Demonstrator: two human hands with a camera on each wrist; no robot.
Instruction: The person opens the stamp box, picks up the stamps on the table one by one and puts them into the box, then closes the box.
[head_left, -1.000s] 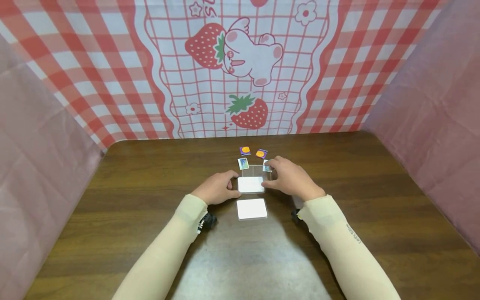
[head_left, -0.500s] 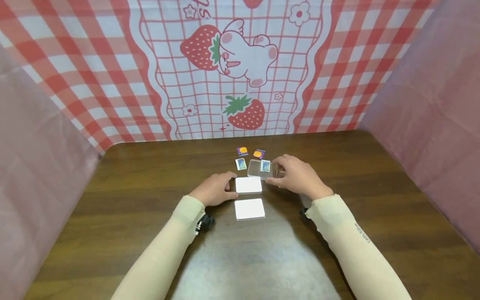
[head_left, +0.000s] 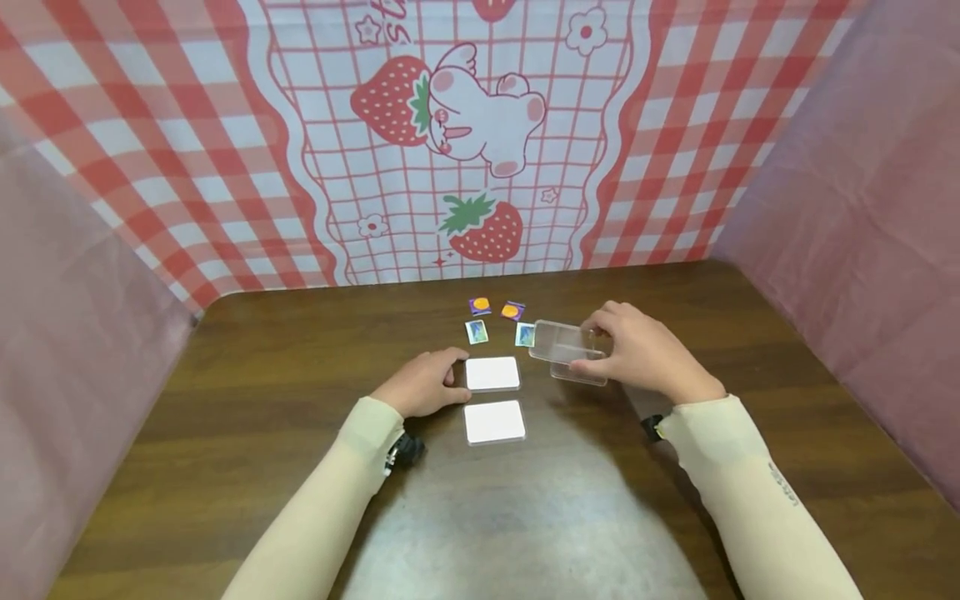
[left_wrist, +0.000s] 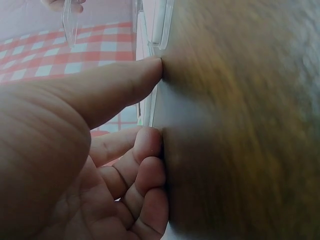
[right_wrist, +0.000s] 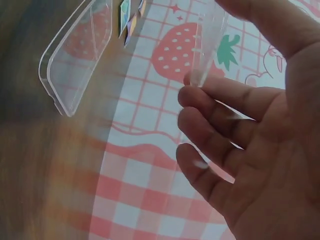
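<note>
Beside the white-topped case, my left hand rests on the table. Its thumb and index fingertips are right at the case's left corners, and in the left wrist view the other fingers bend loosely against the wood. My right hand pinches a clear plastic case by its right end. That clear piece is tilted, and another clear panel shows just below it. In the right wrist view the held clear plastic meets the fingertips, while a clear-rimmed case lies on the table.
A second white-topped case lies nearer me. Two small blue-green picture cards, the left card and the right card, lie behind the cases. Farther back are two purple cards with orange circles. A checked strawberry curtain hangs behind the table.
My right hand has carried the clear case rightward, from behind the white-topped case past the right picture card, uncovering it. My left hand has stayed at the case's left edge.
</note>
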